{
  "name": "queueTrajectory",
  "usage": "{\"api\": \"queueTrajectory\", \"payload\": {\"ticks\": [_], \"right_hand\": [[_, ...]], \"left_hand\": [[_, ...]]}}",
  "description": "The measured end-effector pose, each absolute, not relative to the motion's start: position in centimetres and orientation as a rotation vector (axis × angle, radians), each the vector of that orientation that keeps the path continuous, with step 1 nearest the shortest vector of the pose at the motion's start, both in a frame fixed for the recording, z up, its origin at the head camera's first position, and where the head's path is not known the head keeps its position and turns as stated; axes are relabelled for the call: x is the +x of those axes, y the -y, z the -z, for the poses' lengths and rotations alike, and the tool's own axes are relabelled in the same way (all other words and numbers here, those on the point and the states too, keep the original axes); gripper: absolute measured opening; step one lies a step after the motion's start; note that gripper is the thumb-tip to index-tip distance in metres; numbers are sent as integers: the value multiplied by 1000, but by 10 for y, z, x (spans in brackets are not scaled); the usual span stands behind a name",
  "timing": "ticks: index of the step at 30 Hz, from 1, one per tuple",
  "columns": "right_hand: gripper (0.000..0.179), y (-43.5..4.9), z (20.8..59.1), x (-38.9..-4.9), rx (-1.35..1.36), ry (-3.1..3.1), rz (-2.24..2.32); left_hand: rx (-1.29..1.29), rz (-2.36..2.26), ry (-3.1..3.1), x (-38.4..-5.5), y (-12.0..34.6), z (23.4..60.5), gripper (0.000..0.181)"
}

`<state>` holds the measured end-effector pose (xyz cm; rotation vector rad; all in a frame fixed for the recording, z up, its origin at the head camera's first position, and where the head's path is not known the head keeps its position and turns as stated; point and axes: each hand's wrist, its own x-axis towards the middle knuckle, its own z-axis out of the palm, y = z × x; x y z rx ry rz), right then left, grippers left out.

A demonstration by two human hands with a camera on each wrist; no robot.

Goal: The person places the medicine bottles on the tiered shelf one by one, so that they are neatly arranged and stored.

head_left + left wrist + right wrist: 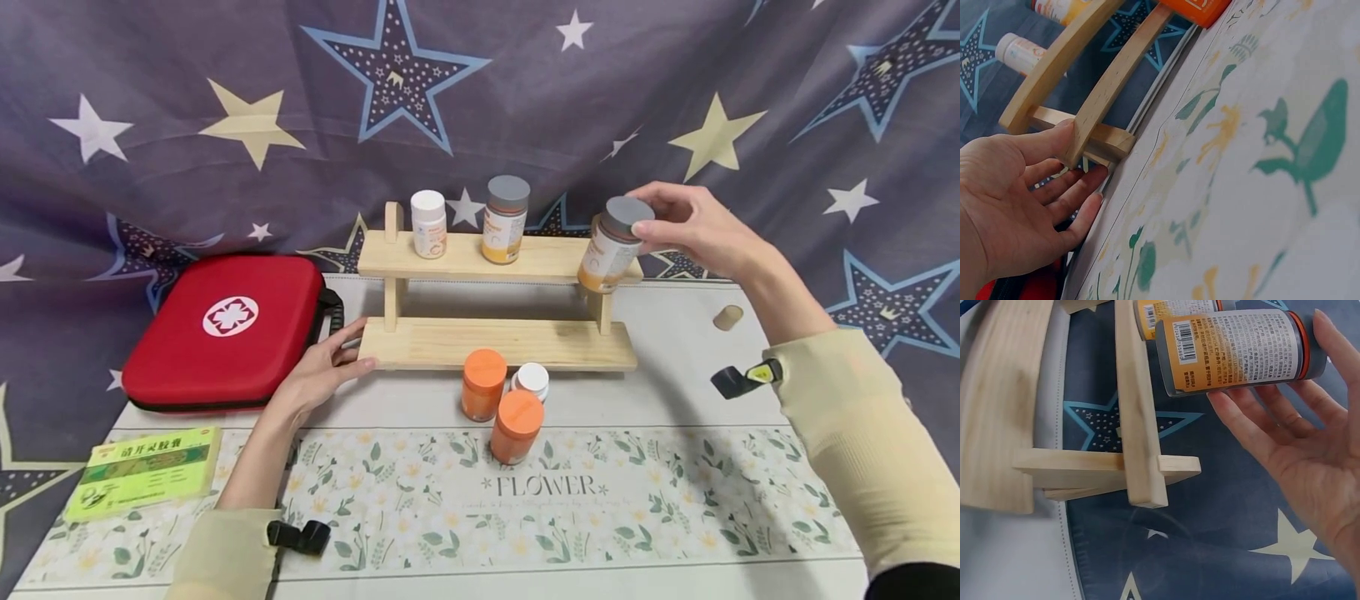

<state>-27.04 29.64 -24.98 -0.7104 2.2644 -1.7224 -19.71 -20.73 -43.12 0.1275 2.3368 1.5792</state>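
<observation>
So nearest up is a floral strip (360, 492) with FLOWER printed on it, running across the white table (420, 408). Over on the left there's a yellow-green box (142, 473) lying flat. Bit farther back, around the middle, two jars with orange lids stand upright: the near orange jar (516, 427), then the far orange jar (483, 383) a touch to the left. A white-capped bottle (532, 379) is just beside them, partly hidden by the near one.

Left hand (322, 371) is at the left end of the wooden rack (495, 343), thumb on the lower board and fingers around the end, so a light, narrow grip. Left of that hand sits the red case (225, 350), white cross emblem up top, black handle (331, 310) on its right side.

Off to the right of the rack a little wooden peg (728, 317) lies on the table. Right hand (690, 221) has the tilted grey-lidded jar (609, 250) by its lid, thumb on one side and fingers on the other. That jar's at the right end of the upper board; honestly can't tell if its base touches wood. Same board: a small white bottle (429, 225) on the left, a second grey-lidded jar (505, 221) near the middle, both upright. Farthest back, a starry curtain (525, 100).
</observation>
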Motion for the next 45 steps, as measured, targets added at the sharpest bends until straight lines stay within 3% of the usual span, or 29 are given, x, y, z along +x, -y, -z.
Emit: {"api": "queueTrajectory", "payload": {"ticks": [22, 45], "right_hand": [[26, -274, 249, -317, -532, -2314, 1737], [31, -271, 268, -323, -439, -2380, 1715]], "left_hand": [[142, -1620, -2318, -195, 209, 432, 83], [138, -1621, -2309, -197, 207, 433, 83]]}}
